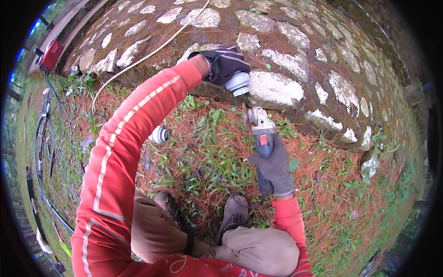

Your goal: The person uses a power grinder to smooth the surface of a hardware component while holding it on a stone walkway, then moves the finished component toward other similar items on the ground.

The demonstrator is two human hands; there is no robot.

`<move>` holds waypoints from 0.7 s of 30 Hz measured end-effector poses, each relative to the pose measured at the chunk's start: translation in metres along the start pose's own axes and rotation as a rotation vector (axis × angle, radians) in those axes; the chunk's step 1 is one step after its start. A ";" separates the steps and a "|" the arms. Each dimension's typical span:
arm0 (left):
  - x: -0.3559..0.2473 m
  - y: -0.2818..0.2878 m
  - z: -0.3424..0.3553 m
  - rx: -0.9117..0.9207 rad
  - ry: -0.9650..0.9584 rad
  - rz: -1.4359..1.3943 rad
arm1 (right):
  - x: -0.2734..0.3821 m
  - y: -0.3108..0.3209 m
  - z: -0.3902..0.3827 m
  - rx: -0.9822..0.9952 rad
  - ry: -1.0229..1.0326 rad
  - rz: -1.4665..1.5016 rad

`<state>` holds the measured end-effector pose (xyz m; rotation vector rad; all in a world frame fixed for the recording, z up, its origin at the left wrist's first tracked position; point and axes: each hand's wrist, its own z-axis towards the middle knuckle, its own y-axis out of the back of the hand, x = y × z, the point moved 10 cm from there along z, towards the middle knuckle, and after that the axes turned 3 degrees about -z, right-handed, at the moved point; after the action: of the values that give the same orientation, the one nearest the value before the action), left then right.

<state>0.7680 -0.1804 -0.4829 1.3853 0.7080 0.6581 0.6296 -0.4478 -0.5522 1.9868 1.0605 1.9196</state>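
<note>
in the left hand (227, 64), a pipe fitting (238, 82), at the near edge of the stonework (277, 90). to its right and nearer, in the right hand (274, 164), an angle grinder (260, 122). left of both, on the grass (332, 207), a second fitting (159, 134). before the boots (234, 211), a power cord (222, 181). across the stonework's left part, a hose (138, 63). at far left, a box (52, 55).

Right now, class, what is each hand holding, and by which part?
The left hand holds a pale grey fitting by its upper end, partly hidden. The right hand holds an angle grinder by its body, behind the metal head.
</note>
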 end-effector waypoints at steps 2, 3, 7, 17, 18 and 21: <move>0.001 -0.002 0.003 0.001 -0.008 0.019 | 0.005 0.000 0.002 -0.005 0.029 -0.011; 0.002 -0.003 0.004 0.004 -0.007 0.023 | 0.008 0.000 0.004 -0.010 0.035 -0.010; 0.000 -0.001 0.008 -0.040 -0.029 0.047 | 0.014 0.000 0.009 -0.024 0.028 -0.044; 0.001 0.001 0.007 -0.049 0.011 0.057 | 0.019 -0.003 0.016 -0.006 0.037 -0.075; 0.000 0.002 0.006 -0.062 0.009 0.057 | 0.019 -0.003 0.017 -0.004 0.039 -0.086; -0.002 0.003 0.005 -0.069 0.017 0.054 | 0.020 -0.004 0.020 0.000 0.033 -0.075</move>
<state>0.7705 -0.1849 -0.4791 1.3400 0.6575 0.7316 0.6454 -0.4262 -0.5413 1.8940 1.1261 1.9202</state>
